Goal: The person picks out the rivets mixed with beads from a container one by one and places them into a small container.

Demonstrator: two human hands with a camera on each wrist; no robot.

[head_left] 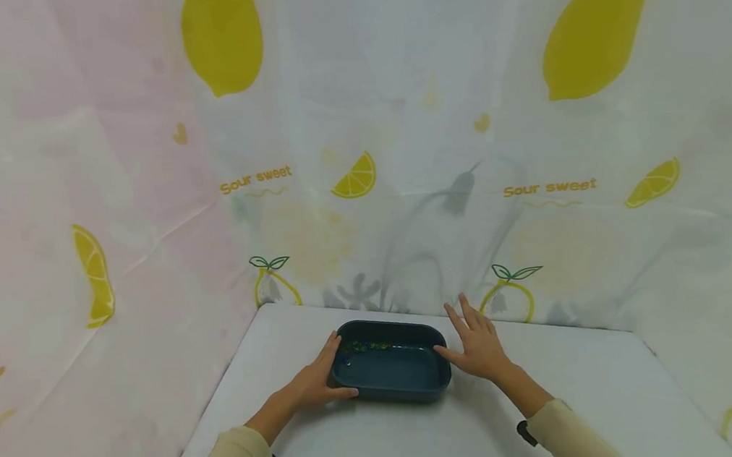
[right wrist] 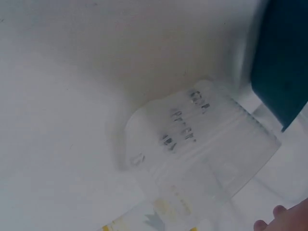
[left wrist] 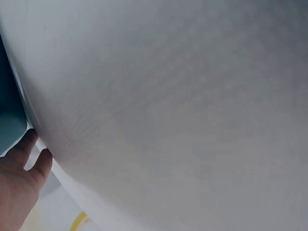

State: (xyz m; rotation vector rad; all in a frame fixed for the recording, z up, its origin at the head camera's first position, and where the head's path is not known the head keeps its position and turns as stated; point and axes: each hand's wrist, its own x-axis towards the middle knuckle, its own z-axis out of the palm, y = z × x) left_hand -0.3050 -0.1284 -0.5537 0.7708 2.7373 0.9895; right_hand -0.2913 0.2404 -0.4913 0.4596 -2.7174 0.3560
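A dark teal rectangular dish (head_left: 400, 394) rests on the white table, with small bright green, yellow and blue bits (head_left: 366, 346) gathered along its far left inside. My left hand (head_left: 314, 384) touches the dish's left end, fingers along the side and thumb stretched toward the front corner. Over at the right end, my right hand (head_left: 479, 346) has its fingers spread and raised, the thumb right at the rim. In the right wrist view, a clear plastic piece with dark printed marks (right wrist: 202, 130) lies close to the dish, near my right fingertips (right wrist: 288, 219).
The white tabletop (head_left: 589, 383) extends around the dish on all sides. A pale cloth backdrop (head_left: 420, 245) printed with lemons rises behind the table's back edge and at its left and right.
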